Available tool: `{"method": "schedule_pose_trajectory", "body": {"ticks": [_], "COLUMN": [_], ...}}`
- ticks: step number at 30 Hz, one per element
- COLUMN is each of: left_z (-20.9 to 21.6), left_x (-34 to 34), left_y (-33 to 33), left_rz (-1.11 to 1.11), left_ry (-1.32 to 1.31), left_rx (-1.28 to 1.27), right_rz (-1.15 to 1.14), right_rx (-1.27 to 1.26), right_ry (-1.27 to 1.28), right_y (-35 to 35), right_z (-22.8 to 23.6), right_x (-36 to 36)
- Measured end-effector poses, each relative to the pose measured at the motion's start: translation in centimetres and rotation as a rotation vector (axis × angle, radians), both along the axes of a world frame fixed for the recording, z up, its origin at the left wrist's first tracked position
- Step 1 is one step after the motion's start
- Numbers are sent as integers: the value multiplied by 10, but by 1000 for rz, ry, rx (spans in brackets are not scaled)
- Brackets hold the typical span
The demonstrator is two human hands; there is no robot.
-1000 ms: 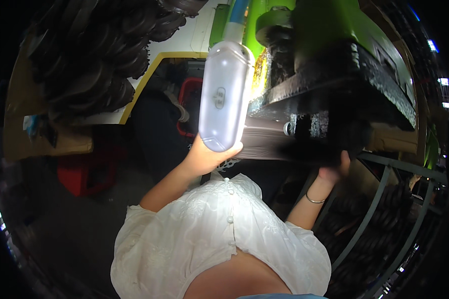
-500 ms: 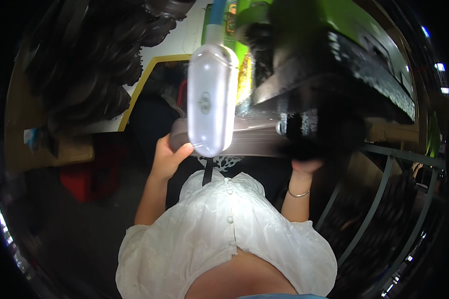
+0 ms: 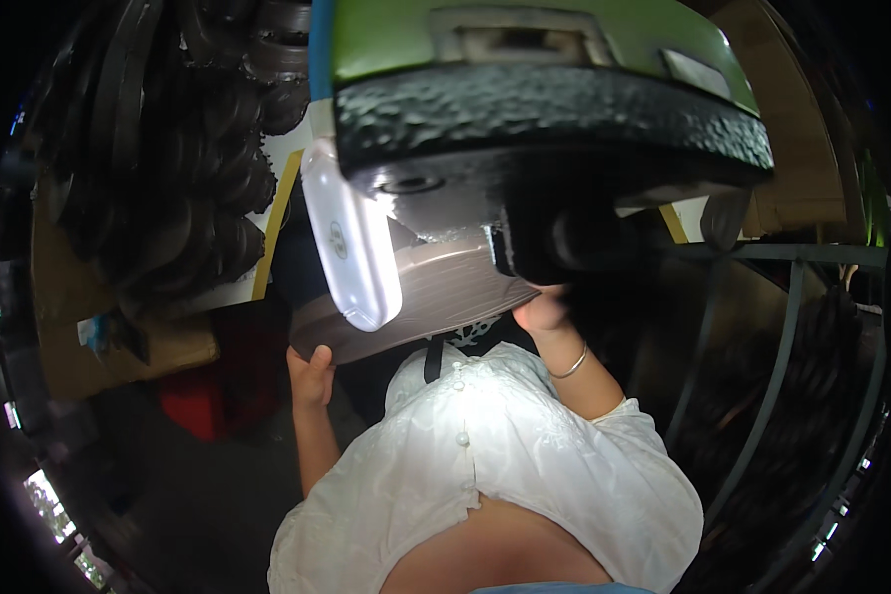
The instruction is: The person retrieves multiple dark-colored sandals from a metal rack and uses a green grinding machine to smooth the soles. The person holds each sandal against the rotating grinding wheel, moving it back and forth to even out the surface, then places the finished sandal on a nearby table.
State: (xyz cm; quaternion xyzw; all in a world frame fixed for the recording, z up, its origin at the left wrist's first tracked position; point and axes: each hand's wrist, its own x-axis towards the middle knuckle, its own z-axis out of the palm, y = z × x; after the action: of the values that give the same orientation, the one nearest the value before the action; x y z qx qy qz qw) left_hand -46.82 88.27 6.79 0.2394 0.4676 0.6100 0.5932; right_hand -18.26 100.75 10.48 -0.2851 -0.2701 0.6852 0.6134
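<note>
Below a green machine head [image 3: 549, 119], a long brown shoe sole [image 3: 416, 307] with fine lines along its side lies slantwise, its left end lower and nearer me. My left hand [image 3: 313, 374] grips that left end, thumb on top. At the other end, close by the machine's dark lower part [image 3: 544, 238], my right hand [image 3: 542, 311] is closed on the sole's near edge; some of its fingers are hidden. A lit white oblong lamp [image 3: 351, 243] hangs in front of the sole and covers part of it.
Dark brown soles [image 3: 188, 198] are heaped on a yellow-edged white table [image 3: 238, 289] at the left. Beneath it are a cardboard box [image 3: 173, 346] and a red plastic item [image 3: 193, 404]. A grey metal rack [image 3: 777, 356] stands at the right, a carton [image 3: 792, 129] behind it.
The sole has gone from nearly level to slanted, its left end dropping towards me. My left hand went down and left; my right moved left and slightly up. The machine head looms larger across the view.
</note>
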Motion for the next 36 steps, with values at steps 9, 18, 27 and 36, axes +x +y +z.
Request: {"method": "schedule_pose_trajectory", "body": {"ticks": [9, 18, 27, 36], "left_z": [-30, 44, 65, 56], "left_x": [26, 135, 152, 157], "left_y": [15, 98, 112, 95], "left_rz": [-487, -314, -126, -175], "left_ry": [413, 568, 373, 238], "left_rx": [-202, 286, 340, 249], "right_rz": [195, 500, 842, -111], "right_rx": [232, 442, 269, 81], "right_ry": [-446, -936, -920, -594], "right_y": [21, 51, -2, -6], "right_z": [33, 72, -10, 3], "right_x": [6, 12, 86, 205]}}
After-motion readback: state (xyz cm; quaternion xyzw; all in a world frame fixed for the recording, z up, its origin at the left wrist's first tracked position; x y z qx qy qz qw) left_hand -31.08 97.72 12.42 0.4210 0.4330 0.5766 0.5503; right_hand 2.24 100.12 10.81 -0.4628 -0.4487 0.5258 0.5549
